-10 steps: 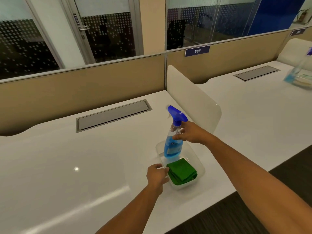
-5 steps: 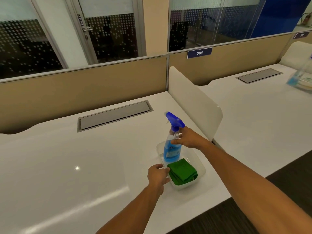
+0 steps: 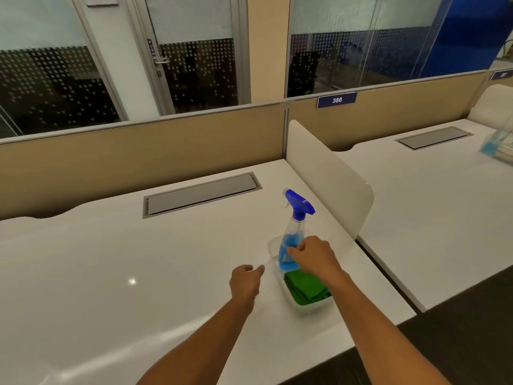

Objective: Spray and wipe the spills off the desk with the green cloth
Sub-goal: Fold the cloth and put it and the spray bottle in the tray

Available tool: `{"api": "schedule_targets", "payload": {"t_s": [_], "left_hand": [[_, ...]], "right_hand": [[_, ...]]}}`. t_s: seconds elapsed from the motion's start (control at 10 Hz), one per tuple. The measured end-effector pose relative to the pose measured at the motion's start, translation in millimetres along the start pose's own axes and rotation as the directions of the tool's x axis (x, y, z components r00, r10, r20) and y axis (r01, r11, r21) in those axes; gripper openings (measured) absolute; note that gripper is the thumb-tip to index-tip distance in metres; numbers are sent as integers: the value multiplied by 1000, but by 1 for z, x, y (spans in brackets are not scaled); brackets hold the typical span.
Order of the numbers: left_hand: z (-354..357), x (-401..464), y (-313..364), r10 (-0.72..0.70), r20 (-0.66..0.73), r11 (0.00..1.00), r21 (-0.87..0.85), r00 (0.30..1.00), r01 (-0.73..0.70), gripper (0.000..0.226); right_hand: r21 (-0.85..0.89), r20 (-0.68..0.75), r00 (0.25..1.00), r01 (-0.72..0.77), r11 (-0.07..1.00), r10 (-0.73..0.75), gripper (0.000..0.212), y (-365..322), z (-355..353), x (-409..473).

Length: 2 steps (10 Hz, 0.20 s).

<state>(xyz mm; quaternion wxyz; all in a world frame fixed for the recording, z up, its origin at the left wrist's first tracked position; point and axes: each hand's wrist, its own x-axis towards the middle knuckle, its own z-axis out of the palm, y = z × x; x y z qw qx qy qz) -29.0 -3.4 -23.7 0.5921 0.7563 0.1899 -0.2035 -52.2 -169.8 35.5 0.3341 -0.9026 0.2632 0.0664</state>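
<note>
A clear spray bottle [image 3: 292, 240] with blue liquid and a blue trigger head stands upright at the far end of a clear plastic tray [image 3: 311, 309], near the desk's right edge. The folded green cloth [image 3: 305, 290] lies in the tray's near half. My right hand [image 3: 315, 258] hovers over the tray with loosely bent fingers just in front of the bottle's lower body; I cannot tell if they touch it. My left hand [image 3: 245, 283] rests loosely curled on the white desk [image 3: 125, 273], a little left of the tray, holding nothing. No spill shows on the desk.
A grey cable flap [image 3: 201, 194] is set into the desk's far side. A beige partition [image 3: 138, 159] runs along the back, and a white divider panel [image 3: 330, 179] stands right of the tray. Another spray bottle [image 3: 494, 144] sits blurred on the neighbouring desk at far right.
My right hand has slid from the bottle's neck down to its lower body. My left hand has let go of the tray's edge and drawn back to the left.
</note>
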Motion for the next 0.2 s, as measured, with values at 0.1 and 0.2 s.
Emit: {"api": "schedule_targets", "payload": {"t_s": [0.1,0.2], "left_hand": [[-39,2,8,138,-15,972,197,990,-132,60],[-70,8,16,247,-32,904,367,968,-219,62]], "right_hand": [[-92,93,991,109,990,-101,32,-26,36,-13],[-94,112,971,221,971,-210,43,-50,52,-14]]}}
